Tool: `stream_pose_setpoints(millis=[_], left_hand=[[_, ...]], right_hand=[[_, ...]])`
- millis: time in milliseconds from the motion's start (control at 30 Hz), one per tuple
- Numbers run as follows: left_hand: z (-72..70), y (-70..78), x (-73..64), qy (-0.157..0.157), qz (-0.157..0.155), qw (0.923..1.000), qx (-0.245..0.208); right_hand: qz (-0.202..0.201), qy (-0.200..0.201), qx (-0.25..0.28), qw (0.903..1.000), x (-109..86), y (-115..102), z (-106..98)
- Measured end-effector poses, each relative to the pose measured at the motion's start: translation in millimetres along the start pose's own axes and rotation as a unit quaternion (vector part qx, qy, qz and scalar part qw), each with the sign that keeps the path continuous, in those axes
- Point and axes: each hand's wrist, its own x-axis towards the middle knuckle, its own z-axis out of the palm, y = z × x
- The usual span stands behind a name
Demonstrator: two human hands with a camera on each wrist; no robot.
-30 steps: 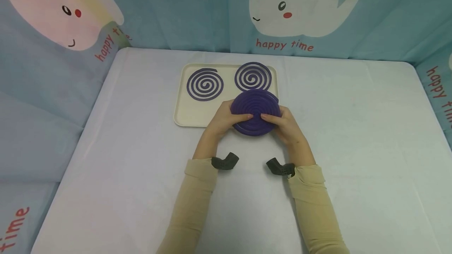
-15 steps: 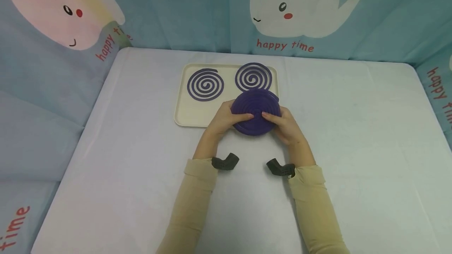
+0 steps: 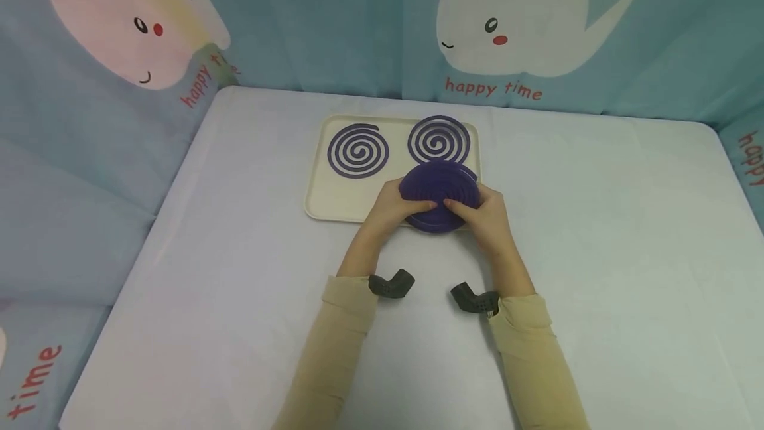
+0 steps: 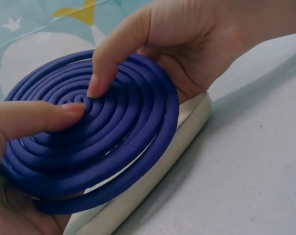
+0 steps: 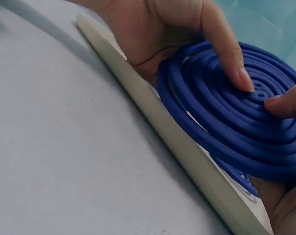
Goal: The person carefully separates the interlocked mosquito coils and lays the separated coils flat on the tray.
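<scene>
Both hands hold a purple-blue mosquito coil (image 3: 438, 181), its rings closely nested, over the tray's front right part. My left hand (image 3: 386, 210) grips its left side and my right hand (image 3: 493, 217) its right side. Thumbs press on top close to the centre, while the other fingers are mostly hidden underneath. In the left wrist view the outer ring of the coil (image 4: 138, 142) stands a little apart from the rest. Two loosely wound coils lie on the cream tray (image 3: 334, 208), a left coil (image 3: 358, 151) and a right coil (image 3: 438, 140), the latter partly covered by the held one.
Beneath the held coil, part of another purple spiral (image 5: 236, 175) shows over the tray in the right wrist view. The tray rests on a white tabletop (image 3: 597, 251). A blue curtain (image 3: 334, 25) with cartoon whales hangs behind the table.
The whole head view has shifted, so things appear slightly farther right and lower. The thumb tips have come a little closer together at the coil's centre; both hands keep their hold.
</scene>
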Motion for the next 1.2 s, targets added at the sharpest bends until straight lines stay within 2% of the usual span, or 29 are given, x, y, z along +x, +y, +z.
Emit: stream_pose_setpoints(millis=[200, 300, 433, 600, 867, 967, 1200], left_hand=[[0.3, -1.5, 0.0, -0.008, -0.013, 0.9999, 0.006], [2.1, -3.8, -0.2, -0.007, -0.013, 0.9998, -0.014], [3.3, -4.3, -0.7, 0.003, -0.011, 0.9982, -0.058], [3.7, -1.1, -2.1, 0.017, -0.003, 0.9974, -0.070], [7.4, 1.8, -0.3, -0.010, -0.011, 0.9938, -0.110], [6.7, 3.0, 0.7, -0.010, -0.008, 0.9927, -0.120], [5.4, -1.3, 1.4, -0.049, -0.031, 0.9881, -0.143]], right_hand=[[0.005, -0.016, 0.087, 0.9961, -0.8, 0, -5], [0.017, -0.021, 0.127, 0.9915, -3.2, 0, -8], [0.013, -0.027, 0.169, 0.9852, -4.4, 0, -10], [-0.009, -0.019, 0.182, 0.9830, -2.5, -3, -9], [-0.021, 0.011, 0.215, 0.9764, -0.8, -7, -4], [-0.020, 0.009, 0.205, 0.9785, 0.2, -8, -2], [0.001, 0.036, 0.168, 0.9851, 0.2, -6, 2]])
